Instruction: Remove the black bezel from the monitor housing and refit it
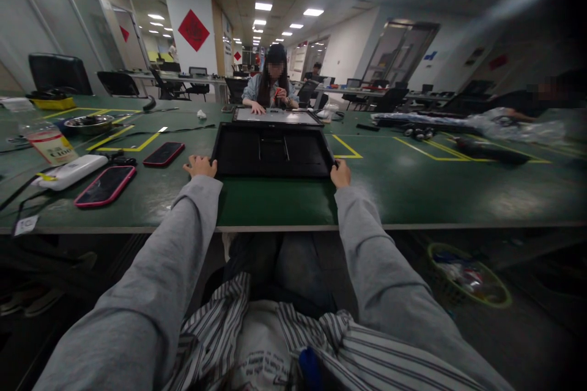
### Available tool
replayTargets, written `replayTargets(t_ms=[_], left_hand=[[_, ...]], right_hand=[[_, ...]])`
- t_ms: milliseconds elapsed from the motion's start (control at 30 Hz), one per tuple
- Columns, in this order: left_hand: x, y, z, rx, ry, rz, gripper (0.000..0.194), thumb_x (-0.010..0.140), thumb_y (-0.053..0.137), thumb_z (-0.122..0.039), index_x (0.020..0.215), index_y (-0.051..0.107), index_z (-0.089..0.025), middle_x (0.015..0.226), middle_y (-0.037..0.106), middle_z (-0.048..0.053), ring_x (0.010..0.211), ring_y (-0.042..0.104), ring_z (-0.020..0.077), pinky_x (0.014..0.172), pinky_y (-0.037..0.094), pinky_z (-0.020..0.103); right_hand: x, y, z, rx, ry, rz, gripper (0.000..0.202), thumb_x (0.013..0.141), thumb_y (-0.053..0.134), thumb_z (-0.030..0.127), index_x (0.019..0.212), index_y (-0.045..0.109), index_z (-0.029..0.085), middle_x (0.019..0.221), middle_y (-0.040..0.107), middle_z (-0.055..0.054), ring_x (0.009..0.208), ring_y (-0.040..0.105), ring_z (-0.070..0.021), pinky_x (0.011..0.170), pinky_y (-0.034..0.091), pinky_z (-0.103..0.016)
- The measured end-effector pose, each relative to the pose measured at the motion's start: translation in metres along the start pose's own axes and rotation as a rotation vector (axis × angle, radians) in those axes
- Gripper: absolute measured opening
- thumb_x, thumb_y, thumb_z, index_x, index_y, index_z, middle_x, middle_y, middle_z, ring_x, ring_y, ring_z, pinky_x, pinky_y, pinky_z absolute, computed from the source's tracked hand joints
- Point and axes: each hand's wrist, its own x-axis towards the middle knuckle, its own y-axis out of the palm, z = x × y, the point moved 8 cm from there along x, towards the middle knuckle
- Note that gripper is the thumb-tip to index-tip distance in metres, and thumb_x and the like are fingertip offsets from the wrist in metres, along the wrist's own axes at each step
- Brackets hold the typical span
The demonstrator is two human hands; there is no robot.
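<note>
A shallow black rectangular shell [238, 149], which looks like a monitor back cover, lies on the green table in front of me, its inside facing up. My left hand [200, 166] rests at its left edge, fingers spread on the table and thumb against the rim. At the near right corner, my right hand [340, 175] has its fingers closed on the shell's edge. Just beyond lies a flat grey panel with a dark border [279, 115]. A co-worker's hand is on that panel, and their other hand holds a small orange-red object [276, 95].
To my left are two phones [105, 186] [164, 154], a white power bank [76, 171], a bottle [49, 140], a metal bowl [88, 123] and cables. Plastic wrap [513, 125] and dark parts lie at the right. A waste basket [468, 275] stands below the table's right side.
</note>
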Motion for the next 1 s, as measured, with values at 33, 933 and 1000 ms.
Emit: replayTargets(t_ms=[33,933,1000], left_hand=[[0.0001,0.0002,0.0002,0.003,-0.003,-0.003,0.047,0.096,0.041,-0.044,0.124,0.069,-0.019,0.143,0.057,0.019,0.144,0.03,0.0368,0.111,0.028,0.063],[0.0027,0.0038,0.0,0.007,-0.02,0.025,0.048,0.097,0.038,-0.044,0.126,0.067,-0.018,0.145,0.055,0.019,0.144,0.03,0.0366,0.112,0.027,0.064],[0.003,0.0045,0.0007,0.003,-0.025,0.028,0.048,0.097,0.039,-0.045,0.127,0.066,-0.018,0.145,0.055,0.018,0.143,0.03,0.0363,0.112,0.027,0.064]], right_hand=[[-0.0002,-0.0004,0.0005,0.002,-0.002,-0.002,0.043,0.088,0.046,0.02,0.128,0.06,0.015,0.122,0.068,-0.019,0.118,0.06,-0.0318,0.105,0.045,-0.051],[0.005,0.0038,-0.0054,0.009,-0.01,-0.013,0.043,0.087,0.048,0.02,0.129,0.059,0.016,0.12,0.069,-0.017,0.117,0.061,-0.0297,0.105,0.045,-0.048],[0.005,0.004,-0.0053,0.01,-0.009,-0.009,0.045,0.086,0.047,0.02,0.13,0.059,0.016,0.12,0.068,-0.017,0.117,0.061,-0.0296,0.105,0.045,-0.049]])
